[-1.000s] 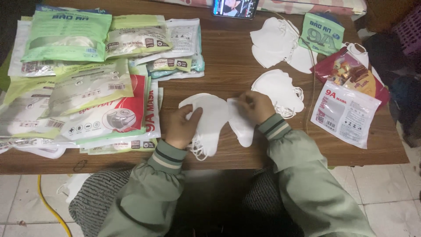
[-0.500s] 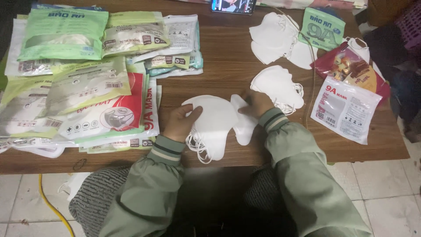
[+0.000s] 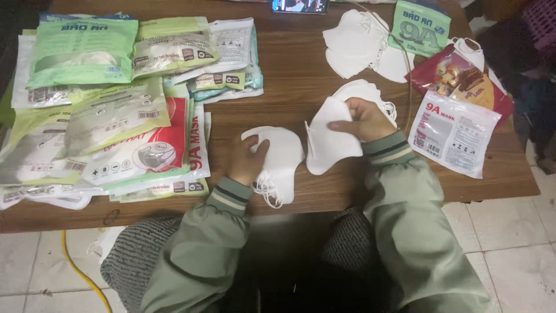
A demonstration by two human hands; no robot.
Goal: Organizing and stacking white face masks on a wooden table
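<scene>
Two white face masks are lying apart near the front edge of the brown wooden table [image 3: 289, 69]. The left hand [image 3: 246, 159] is resting flat on one folded white mask [image 3: 281, 153], its fingers spread and pressing it down; thin ear loops [image 3: 269, 194] are trailing off that mask toward the table edge. The right hand [image 3: 362, 119] is pinching the second white mask [image 3: 327, 142] at its upper corner, fingers closed on the fabric, and the mask is hanging tilted with its lower edge just touching the table. Just behind the right hand a small heap of white masks [image 3: 362, 90] is sitting, and a further heap of loose masks [image 3: 359, 46] is lying toward the back. Many flat mask packets [image 3: 110, 116], green, white and red, are overlapping on the left side. One white packet [image 3: 454, 133] and a red pouch [image 3: 457, 75] are lying to the right. Both sleeves are pale green with striped cuffs.
</scene>
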